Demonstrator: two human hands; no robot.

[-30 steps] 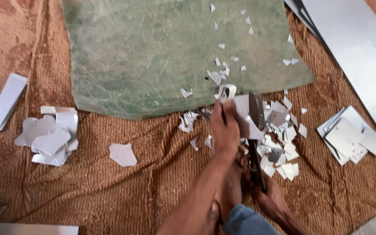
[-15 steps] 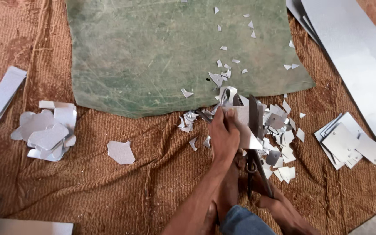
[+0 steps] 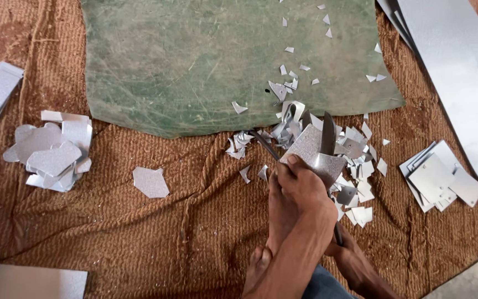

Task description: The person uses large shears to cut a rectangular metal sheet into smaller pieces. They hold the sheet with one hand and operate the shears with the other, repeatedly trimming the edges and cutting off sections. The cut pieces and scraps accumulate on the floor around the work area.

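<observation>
One metal piece sits in left grip (shears cutting).

Scrap pile crowds the right; bare mat lies open left.

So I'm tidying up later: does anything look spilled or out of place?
Yes: small metal offcuts lie scattered around the left hand, some strewn onto the green mat. One cut piece lies alone, apart from the stacked pile.
</observation>
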